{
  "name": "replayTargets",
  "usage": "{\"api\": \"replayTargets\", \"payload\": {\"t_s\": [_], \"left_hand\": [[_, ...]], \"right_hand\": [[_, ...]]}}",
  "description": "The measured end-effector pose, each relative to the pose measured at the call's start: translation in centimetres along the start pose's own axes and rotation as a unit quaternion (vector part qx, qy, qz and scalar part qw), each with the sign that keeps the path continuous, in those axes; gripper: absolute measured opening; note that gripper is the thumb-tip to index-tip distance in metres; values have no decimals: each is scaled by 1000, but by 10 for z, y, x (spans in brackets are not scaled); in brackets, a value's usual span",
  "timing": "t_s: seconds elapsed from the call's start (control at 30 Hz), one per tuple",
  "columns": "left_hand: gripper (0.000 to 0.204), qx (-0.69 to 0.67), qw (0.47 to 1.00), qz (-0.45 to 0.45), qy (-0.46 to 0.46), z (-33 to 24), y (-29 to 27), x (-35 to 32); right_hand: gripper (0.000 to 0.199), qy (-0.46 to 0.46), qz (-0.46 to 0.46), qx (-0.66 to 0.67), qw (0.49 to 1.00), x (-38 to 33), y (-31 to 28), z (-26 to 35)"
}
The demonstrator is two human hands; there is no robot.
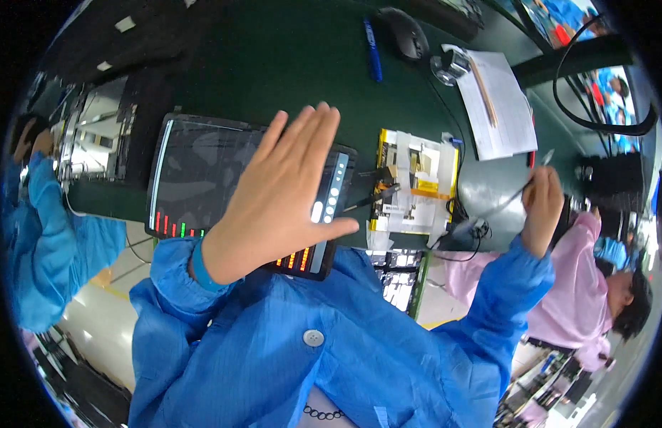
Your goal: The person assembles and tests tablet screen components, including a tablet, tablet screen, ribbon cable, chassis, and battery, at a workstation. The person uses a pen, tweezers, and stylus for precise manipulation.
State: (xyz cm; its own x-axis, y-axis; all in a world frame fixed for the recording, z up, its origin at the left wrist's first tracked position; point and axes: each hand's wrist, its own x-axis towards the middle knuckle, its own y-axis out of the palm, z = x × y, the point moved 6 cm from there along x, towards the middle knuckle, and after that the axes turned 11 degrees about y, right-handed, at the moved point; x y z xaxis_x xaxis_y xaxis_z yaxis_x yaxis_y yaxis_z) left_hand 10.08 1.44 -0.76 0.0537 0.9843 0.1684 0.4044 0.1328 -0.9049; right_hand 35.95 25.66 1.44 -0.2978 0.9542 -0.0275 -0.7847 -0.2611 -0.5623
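My left hand (277, 189) is held over a dark tablet screen (202, 157), fingers stretched out and holding nothing. Whether it touches the glass I cannot tell. The screen is lit, with coloured marks along its near edge and round icons on its right. A black lead (373, 197) runs between the screen and a flat white-and-yellow electronic assembly (432, 160), which bears strips of pale tape and a small circuit board. Farther right, my right hand (544, 203) is closed round a slender pale-tipped tool (548, 157); its exact kind is blurred.
Behind lie a blue marker (373, 50), a black mouse (406, 34) and white paper (498, 103) with a wooden stick (484, 93). Thin black cables (480, 230) curl near the table's front edge. One person in pink (570, 292) sits right; another in blue (49, 235) works left.
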Motion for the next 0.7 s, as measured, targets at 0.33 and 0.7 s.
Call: {"api": "replayTargets", "payload": {"t_s": [0.33,0.7], "left_hand": [[37,31,957,-263,-116,32,-75,-111],[34,79,970,-223,-61,1,-27,-163]], "right_hand": [[30,216,633,49,742,-179,109,-58],[15,200,0,834,515,-189,41,-226]]}}
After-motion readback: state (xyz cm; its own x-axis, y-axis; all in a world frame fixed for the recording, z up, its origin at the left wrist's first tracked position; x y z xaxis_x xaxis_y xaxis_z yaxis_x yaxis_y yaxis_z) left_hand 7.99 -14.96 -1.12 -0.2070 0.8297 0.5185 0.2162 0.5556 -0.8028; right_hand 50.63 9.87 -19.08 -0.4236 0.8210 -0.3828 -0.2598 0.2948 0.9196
